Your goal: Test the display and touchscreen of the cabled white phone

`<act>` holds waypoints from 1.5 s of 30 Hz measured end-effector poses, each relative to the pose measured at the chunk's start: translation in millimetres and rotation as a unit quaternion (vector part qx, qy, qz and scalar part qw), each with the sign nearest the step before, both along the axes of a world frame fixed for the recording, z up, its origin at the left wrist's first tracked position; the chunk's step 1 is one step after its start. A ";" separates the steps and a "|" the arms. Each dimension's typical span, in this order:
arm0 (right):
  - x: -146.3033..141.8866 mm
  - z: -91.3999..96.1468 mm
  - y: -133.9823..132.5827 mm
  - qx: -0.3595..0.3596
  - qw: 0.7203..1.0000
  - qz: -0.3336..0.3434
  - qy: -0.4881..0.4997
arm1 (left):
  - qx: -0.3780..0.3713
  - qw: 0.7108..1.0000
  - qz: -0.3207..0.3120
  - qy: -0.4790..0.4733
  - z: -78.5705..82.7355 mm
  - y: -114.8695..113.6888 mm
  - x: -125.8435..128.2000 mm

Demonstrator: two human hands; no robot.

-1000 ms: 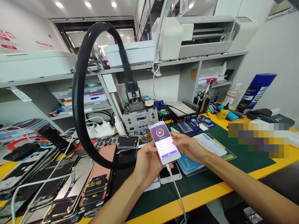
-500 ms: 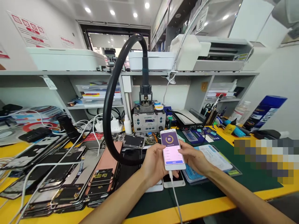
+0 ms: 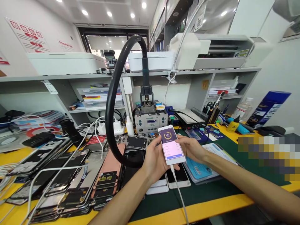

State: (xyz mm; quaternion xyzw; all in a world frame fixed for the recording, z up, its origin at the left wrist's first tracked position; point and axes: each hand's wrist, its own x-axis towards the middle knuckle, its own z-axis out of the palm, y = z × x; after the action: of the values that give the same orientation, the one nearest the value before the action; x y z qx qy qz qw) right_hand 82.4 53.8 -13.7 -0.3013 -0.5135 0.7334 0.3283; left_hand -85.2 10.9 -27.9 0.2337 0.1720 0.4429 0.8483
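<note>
A white smartphone [image 3: 171,145] with a lit purple screen is held above the bench, a white cable [image 3: 180,193] plugged into its bottom end. My left hand [image 3: 153,161] wraps round its left side and back. My right hand [image 3: 191,149] grips its right edge, fingers curled against the screen side. Two white phones [image 3: 178,180] lie face up on the green mat [image 3: 211,184] just beneath my hands.
A black hose [image 3: 114,103] loops up from a grey rework station [image 3: 150,120] behind the phone. Several stacked phone screens and back covers [image 3: 70,181] fill the left of the bench. Blue cards, a hot plate [image 3: 189,117], bottles and tools sit right. Shelves run behind.
The view has swung left and tilted up, then settled. The phone stays in both hands; over the last half second it has hardly moved.
</note>
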 end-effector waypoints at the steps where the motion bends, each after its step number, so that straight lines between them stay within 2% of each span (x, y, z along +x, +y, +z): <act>1: 0.9 -1.2 1.0 -0.003 1.000 0.003 0.003 | -0.002 1.000 -0.001 0.003 -0.1 0.3 0.1; 5: 7.7 -5.3 0.1 -0.037 0.999 0.008 0.011 | -0.001 1.000 -0.008 0.012 -2.5 -1.7 4.5; 9: 11.6 -6.0 -1.2 -0.065 0.998 -0.015 0.011 | 0.003 1.000 0.007 0.014 -2.9 -5.9 8.9; 16: 10.4 -6.6 0.7 -0.070 0.997 -0.012 0.008 | 0.017 0.999 0.014 0.046 1.8 -7.9 12.6; 28: 6.3 2.0 -4.0 -0.100 0.995 -0.024 -0.016 | 0.009 0.999 0.026 0.047 -1.2 -9.1 12.5; 45: 13.9 -1.8 -7.0 -0.039 0.999 -0.001 -0.023 | 0.020 0.997 0.052 0.055 1.5 -12.6 16.0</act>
State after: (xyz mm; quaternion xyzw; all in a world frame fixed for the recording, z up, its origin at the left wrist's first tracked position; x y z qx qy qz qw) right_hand 96.3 46.8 -15.5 -0.3317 -0.4915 0.7451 0.3052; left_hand -69.2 -1.8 -26.4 0.2657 0.2215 0.4760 0.8086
